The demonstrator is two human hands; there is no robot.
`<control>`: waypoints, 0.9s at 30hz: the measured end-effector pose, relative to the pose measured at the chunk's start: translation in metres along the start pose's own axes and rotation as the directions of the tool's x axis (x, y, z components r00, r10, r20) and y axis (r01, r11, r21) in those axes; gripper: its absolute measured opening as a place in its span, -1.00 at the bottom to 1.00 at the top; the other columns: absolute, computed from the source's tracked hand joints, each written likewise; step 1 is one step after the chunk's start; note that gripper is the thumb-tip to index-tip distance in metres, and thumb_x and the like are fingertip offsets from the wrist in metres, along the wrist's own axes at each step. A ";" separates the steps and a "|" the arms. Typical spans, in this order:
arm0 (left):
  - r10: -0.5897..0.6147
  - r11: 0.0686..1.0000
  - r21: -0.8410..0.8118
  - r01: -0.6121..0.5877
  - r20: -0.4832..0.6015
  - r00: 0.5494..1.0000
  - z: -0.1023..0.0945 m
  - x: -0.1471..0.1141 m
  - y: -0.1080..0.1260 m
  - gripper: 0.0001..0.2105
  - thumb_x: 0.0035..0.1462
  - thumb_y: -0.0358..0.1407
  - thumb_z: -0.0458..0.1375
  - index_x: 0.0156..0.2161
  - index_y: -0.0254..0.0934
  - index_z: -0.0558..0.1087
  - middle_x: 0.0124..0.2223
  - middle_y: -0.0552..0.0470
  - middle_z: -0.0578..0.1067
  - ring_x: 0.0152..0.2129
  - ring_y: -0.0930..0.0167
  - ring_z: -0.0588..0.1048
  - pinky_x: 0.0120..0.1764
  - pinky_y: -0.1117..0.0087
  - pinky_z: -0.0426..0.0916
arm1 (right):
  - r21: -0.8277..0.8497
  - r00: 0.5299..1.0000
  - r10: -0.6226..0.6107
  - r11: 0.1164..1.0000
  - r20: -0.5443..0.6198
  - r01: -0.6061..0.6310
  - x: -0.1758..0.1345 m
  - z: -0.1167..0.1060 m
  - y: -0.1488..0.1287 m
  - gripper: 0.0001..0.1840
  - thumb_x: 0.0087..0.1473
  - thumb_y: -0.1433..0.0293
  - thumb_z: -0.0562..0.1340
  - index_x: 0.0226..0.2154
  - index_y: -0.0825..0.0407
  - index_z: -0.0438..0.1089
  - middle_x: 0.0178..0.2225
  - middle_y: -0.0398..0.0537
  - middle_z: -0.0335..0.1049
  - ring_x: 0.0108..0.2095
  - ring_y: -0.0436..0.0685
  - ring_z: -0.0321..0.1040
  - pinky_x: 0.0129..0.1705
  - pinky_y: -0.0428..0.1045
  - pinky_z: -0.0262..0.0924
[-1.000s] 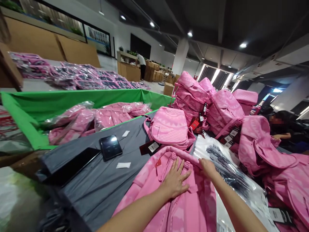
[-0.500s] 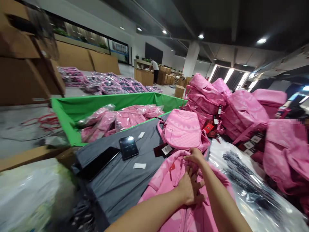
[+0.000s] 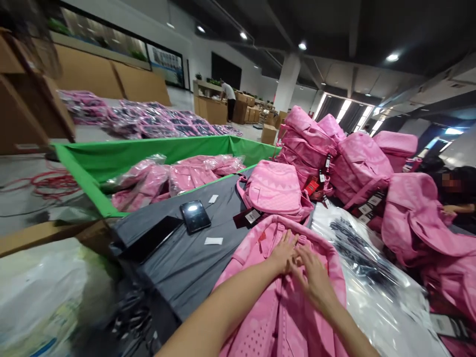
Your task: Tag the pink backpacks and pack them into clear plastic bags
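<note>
The backpack (image 3: 297,320) lies straps up on the grey table (image 3: 193,277), just short of the small bag (image 3: 275,191). Both forearms reach forward and converge near its top. The left hand (image 3: 285,252) lies palm down, fingers extended on the straps. The right hand (image 3: 311,270) arches beside it, fingers bent; their overlap hides whether it pinches anything, so I cannot tell.

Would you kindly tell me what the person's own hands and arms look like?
The left hand and right hand are bare, with no gloves. The forearms show no sleeves, watch or bracelet. Whether any ring is worn is hard to tell.
</note>
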State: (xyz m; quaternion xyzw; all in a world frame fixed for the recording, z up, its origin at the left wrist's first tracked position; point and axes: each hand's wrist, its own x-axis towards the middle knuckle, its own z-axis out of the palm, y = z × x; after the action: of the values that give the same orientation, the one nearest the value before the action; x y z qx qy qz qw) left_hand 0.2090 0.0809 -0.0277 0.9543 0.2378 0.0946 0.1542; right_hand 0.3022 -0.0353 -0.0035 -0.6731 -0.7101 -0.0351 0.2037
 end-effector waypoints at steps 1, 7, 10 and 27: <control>-0.020 1.000 -0.021 0.019 -0.002 1.000 -0.002 0.004 -0.001 -0.39 0.26 -0.12 0.08 0.38 -0.16 0.20 0.46 -0.16 0.05 0.40 -0.13 -0.15 0.34 -0.23 -0.26 | -0.044 1.000 -0.014 0.999 0.020 0.015 -0.024 0.000 -0.003 -0.43 0.28 0.12 0.09 0.25 -0.03 0.27 0.26 0.11 0.29 0.28 0.32 0.20 0.27 0.25 0.13; 0.009 0.993 -0.116 -0.002 0.060 0.998 -0.028 -0.009 0.007 -0.46 0.40 -0.07 -0.12 0.39 -0.20 0.14 0.41 -0.27 0.15 0.37 -0.06 0.00 0.28 -0.23 -0.15 | -0.219 0.970 0.147 0.970 0.196 -0.103 -0.071 0.023 -0.012 -0.45 0.37 0.27 -0.06 0.33 0.06 0.16 0.35 0.15 0.13 0.36 0.24 0.08 0.35 0.30 -0.01; 0.181 0.974 -0.161 -0.162 0.115 0.977 -0.035 -0.074 0.034 -0.56 0.38 0.02 -0.09 0.10 -0.13 0.50 0.15 -0.10 0.48 0.21 0.10 0.31 0.28 -0.04 -0.01 | -0.222 0.975 0.163 0.967 0.149 -0.128 -0.066 0.028 -0.012 -0.48 0.35 0.34 -0.02 0.30 0.04 0.21 0.35 0.12 0.15 0.35 0.20 0.08 0.36 0.24 -0.06; 0.202 0.978 -0.044 -0.204 -0.034 0.979 0.014 -0.150 0.044 -0.54 0.37 -0.12 -0.01 0.26 -0.30 0.32 0.29 -0.23 0.33 0.25 0.09 0.22 0.29 -0.12 0.03 | 0.235 0.688 -0.686 0.728 0.238 0.645 -0.092 -0.044 -0.095 -0.77 0.19 0.19 0.21 -0.20 -0.03 0.42 -0.28 -0.09 0.51 -0.27 0.13 0.38 -0.18 0.04 0.24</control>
State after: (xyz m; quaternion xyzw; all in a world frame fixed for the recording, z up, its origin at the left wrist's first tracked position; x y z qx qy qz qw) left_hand 0.1009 -0.0316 -0.0425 0.9682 0.1392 0.1294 0.1626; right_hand 0.2218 -0.1446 0.0274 -0.3509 -0.9290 0.0460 0.1079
